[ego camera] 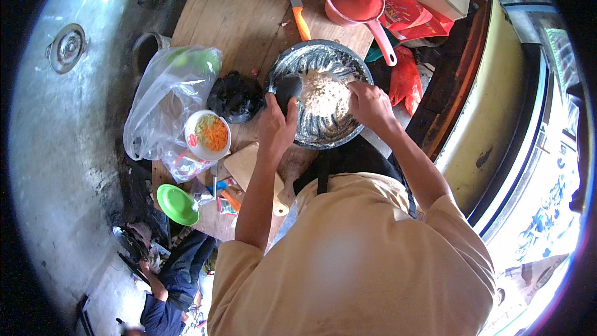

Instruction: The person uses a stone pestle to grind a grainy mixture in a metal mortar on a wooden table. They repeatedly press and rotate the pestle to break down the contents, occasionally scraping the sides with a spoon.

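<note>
A wide dark basin (322, 141) sits at the table's near edge, its inner wall smeared with pale batter. A lumpy, whitish doughy mixture (325, 95) lies inside it. My left hand (276, 126) is at the basin's left side, fingers and thumb around a dark, rounded utensil, perhaps a ladle (289, 87). My right hand (373, 105) reaches over the right rim, its curled fingers at the mixture's edge; whether they hold anything is hidden.
On the wooden table (233, 4) are an orange-handled knife (299, 16), a pink dipper (354, 2), a black plastic bag (235, 95), a clear bag (163, 102), a bowl of shredded vegetables (211, 136), a cutting board (249, 165) and a green plate (177, 204). Another person (172, 280) is lower left.
</note>
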Available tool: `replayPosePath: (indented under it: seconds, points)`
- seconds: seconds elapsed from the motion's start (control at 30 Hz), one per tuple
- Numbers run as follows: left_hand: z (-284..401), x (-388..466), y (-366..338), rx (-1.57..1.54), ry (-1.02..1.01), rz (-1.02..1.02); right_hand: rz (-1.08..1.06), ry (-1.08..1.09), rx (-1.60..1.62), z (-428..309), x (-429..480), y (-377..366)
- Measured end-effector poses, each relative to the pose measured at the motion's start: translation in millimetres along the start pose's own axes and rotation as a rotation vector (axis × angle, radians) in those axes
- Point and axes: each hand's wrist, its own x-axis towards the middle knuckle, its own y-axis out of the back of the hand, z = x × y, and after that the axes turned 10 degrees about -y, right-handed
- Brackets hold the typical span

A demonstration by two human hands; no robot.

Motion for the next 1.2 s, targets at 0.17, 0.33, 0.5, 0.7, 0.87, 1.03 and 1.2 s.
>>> replayPosePath:
  seconds: [0.17, 0.33, 0.5, 0.7, 0.87, 1.03, 1.2]
  points:
    - [-0.8, -0.7, -2.0, -0.013, 0.063, -0.010, 0.045, 0.024, -0.048, 9.5, -21.6, 21.9]
    - [-0.9, -1.6, -4.9, 0.049, 0.010, 0.012, -0.007, -0.369, -0.149, 17.6, -39.8, 11.4]
    - [0.8, -4.7, -9.1, 0.082, -0.057, 0.112, -0.028, -0.381, 0.148, -1.8, -40.4, -28.9]
    - [0.9, -7.7, -6.5, -0.015, -0.001, 0.044, -0.052, -0.097, -0.036, -21.4, -55.0, -23.3]
    - [-5.5, -9.8, -10.6, -0.016, 0.014, 0.030, 0.097, -0.328, -0.091, 5.1, -52.0, -9.0]
    - [-9.8, -11.6, -15.3, 0.079, -0.032, 0.078, -0.029, -0.381, 0.022, 8.9, -32.3, -34.0]
    - [-9.8, -9.3, -12.2, -0.026, -0.015, 0.042, 0.040, -0.137, 0.055, -7.0, -59.2, -34.1]
